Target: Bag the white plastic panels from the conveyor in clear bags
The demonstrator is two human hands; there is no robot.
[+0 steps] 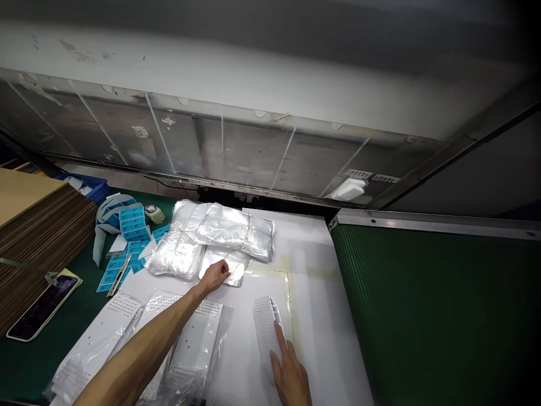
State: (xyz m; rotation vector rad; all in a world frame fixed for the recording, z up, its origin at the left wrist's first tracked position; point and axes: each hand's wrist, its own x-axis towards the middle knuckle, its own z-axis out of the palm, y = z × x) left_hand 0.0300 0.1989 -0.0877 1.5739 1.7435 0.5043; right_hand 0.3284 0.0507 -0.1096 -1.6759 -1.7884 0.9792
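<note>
My left hand (pixel 215 277) reaches across to a low stack of clear plastic bags (pixel 230 260), its fingers pinched together at the stack's near edge. Two tied bundles of the same bags (pixel 236 228) lie just behind it. On the white work surface, my right hand (pixel 291 373) grips a long white perforated panel (pixel 262 321), index finger along its right edge and thumb on its face. The panel's lower end is partly hidden. Below my left forearm lie several similar white panels in clear bags (pixel 195 338).
Blue label sheets (pixel 133 224), a utility knife (pixel 119 276) and a small jar (pixel 154 213) are at left. A phone (pixel 42 310) lies beside stacked cardboard (pixel 38 237). A green conveyor belt (pixel 439 304) runs at right. A metal-framed clear panel (pixel 253 149) stands behind.
</note>
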